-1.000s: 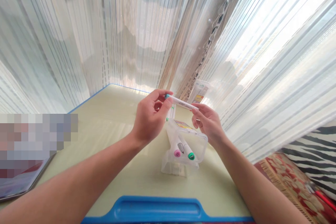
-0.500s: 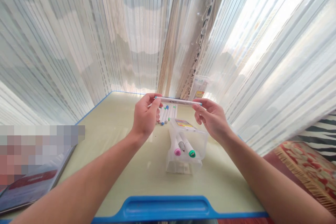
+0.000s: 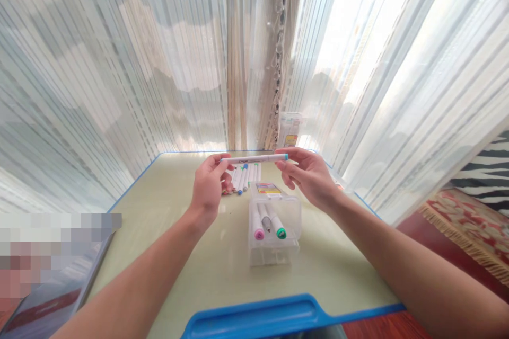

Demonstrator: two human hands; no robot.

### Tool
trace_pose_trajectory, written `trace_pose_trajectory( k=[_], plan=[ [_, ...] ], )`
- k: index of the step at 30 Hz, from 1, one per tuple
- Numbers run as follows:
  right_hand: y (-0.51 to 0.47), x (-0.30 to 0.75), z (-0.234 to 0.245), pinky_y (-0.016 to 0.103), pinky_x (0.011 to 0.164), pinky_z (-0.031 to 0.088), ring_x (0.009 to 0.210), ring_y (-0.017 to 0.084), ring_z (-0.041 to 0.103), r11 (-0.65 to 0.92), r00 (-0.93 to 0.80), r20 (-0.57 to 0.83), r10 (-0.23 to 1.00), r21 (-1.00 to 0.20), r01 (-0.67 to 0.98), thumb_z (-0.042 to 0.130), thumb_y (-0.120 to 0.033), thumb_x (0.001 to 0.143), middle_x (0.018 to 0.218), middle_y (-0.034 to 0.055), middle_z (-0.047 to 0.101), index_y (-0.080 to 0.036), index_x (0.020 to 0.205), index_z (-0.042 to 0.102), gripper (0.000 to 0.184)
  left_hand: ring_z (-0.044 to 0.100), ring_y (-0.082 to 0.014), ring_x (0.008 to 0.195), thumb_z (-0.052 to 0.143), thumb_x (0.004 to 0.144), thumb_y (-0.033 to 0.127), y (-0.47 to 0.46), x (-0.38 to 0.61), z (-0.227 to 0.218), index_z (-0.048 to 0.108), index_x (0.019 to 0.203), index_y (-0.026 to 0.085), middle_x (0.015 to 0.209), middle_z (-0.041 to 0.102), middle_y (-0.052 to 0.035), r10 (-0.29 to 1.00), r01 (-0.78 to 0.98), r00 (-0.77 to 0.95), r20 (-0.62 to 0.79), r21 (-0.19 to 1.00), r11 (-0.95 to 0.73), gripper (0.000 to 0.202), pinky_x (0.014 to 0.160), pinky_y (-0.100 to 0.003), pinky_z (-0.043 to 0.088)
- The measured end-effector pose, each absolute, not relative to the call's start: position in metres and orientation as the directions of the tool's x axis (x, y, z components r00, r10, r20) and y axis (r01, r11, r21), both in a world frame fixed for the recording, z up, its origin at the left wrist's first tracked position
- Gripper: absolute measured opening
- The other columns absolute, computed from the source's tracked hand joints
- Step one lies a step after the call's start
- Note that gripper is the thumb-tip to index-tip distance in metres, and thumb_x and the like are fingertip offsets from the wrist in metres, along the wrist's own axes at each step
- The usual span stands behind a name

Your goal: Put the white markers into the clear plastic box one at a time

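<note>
A white marker (image 3: 254, 159) with light-blue ends is held level above the table, dark print along its barrel. My left hand (image 3: 209, 183) pinches its left end, and my right hand (image 3: 308, 172) grips the right end between thumb and fingers. Below and between the hands stands a clear plastic case (image 3: 293, 217) with its lid open. In it lie a pink-capped marker (image 3: 259, 222), a grey pen (image 3: 266, 221) and a green-capped marker (image 3: 279, 225). Behind the held marker, several white markers (image 3: 247, 177) with blue and green caps lie in a row on the table.
The pale table (image 3: 214, 270) has a blue rim with a moulded blue tray (image 3: 254, 318) at the front. A second clear case (image 3: 290, 130) stands at the back against striped curtains (image 3: 178, 63). A dark-edged screen (image 3: 47, 296) lies at the left; fringed fabric (image 3: 465, 222) is at the right.
The view has shifted slightly. The marker now slants the other way, its right end tipped up a little, and its light-blue right end shows more clearly. Both hands still hold it.
</note>
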State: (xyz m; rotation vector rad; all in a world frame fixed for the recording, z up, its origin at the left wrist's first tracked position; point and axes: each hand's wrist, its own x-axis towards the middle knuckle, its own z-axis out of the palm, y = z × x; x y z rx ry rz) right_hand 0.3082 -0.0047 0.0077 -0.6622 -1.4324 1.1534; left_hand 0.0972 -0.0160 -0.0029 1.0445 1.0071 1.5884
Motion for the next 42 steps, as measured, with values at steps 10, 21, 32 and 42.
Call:
trace_pose_trajectory(
  k=[10,21,32,42],
  plan=[
    [-0.011,0.307,0.015,0.02,0.038,0.037,0.049,0.007,0.055,0.408,-0.295,0.462,0.836,-0.884,-0.227,0.083,-0.029,0.07,0.072,-0.0007,0.065,-0.018,0.099,0.073,0.032,0.044,-0.0052,0.046,0.065,0.074,0.022,-0.016,0.102,-0.009,0.062,0.096,0.015,0.074,0.054,0.0009,0.993,-0.324,-0.09,0.076,0.941,-0.102,0.023,0.044,-0.02,0.037],
    [-0.001,0.312,0.009,0.021,0.037,0.039,0.044,0.007,0.053,0.325,-0.128,0.333,0.934,-0.942,-0.081,0.078,-0.038,0.073,0.069,-0.0007,0.062,-0.014,0.097,0.068,0.035,0.038,-0.0035,0.043,0.069,0.076,0.023,-0.027,0.106,0.007,0.063,0.094,0.015,0.065,0.051,0.0049,0.917,-0.292,-0.27,0.295,0.882,-0.37,0.02,0.039,-0.018,0.032],
    [0.008,0.314,-0.007,0.021,0.041,0.041,0.05,0.009,0.056,0.157,-0.188,0.158,0.969,-0.987,-0.018,0.077,-0.034,0.073,0.075,0.0021,0.065,-0.015,0.098,0.069,0.033,0.05,-0.0063,0.052,0.071,0.081,0.032,-0.05,0.116,0.012,0.067,0.095,0.016,0.072,0.057,0.001,0.854,-0.092,-0.152,0.497,0.853,-0.513,0.022,0.045,-0.02,0.039],
    [0.009,0.317,-0.003,0.023,0.04,0.035,0.045,0.006,0.048,0.291,-0.092,0.301,0.949,-0.95,-0.111,0.078,-0.03,0.074,0.077,-0.0006,0.061,-0.019,0.094,0.07,0.024,0.043,-0.0037,0.045,0.067,0.083,0.035,-0.033,0.106,0.005,0.066,0.1,0.019,0.08,0.059,-0.0001,0.881,-0.115,-0.205,0.426,0.884,-0.454,0.023,0.039,-0.019,0.034]
  ],
)
